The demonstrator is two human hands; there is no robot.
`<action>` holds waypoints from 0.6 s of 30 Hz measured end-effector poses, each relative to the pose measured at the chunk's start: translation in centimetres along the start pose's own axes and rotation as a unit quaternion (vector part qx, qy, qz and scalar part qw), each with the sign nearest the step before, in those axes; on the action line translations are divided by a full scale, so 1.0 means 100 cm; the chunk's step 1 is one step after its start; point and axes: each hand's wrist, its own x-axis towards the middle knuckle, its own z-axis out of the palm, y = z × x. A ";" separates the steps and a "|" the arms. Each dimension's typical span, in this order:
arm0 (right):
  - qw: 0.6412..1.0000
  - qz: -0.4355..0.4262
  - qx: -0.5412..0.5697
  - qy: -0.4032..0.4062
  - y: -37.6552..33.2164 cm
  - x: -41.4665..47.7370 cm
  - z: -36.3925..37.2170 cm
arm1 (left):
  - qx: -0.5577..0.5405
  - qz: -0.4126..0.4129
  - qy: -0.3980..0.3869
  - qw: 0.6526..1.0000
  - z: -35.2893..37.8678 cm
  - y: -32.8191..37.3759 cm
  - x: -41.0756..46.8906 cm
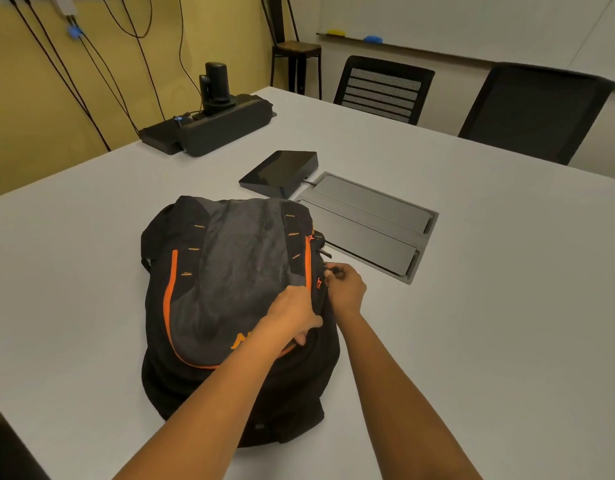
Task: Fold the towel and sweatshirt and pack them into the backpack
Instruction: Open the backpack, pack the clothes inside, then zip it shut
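A black and grey backpack with orange trim lies flat on the white table, bulging. My left hand grips the fabric along its right edge beside the orange zipper line. My right hand pinches a small black zipper pull at the backpack's right side. No towel or sweatshirt shows anywhere in view.
Behind the backpack lie a black tablet-like device and a grey cable hatch set in the table. A black speaker bar with a camera stands at the far left. Two black chairs face the far edge.
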 end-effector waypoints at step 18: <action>0.997 -0.027 0.069 -0.004 -0.007 0.013 -0.003 | 0.098 0.015 0.171 0.980 -0.009 0.035 0.017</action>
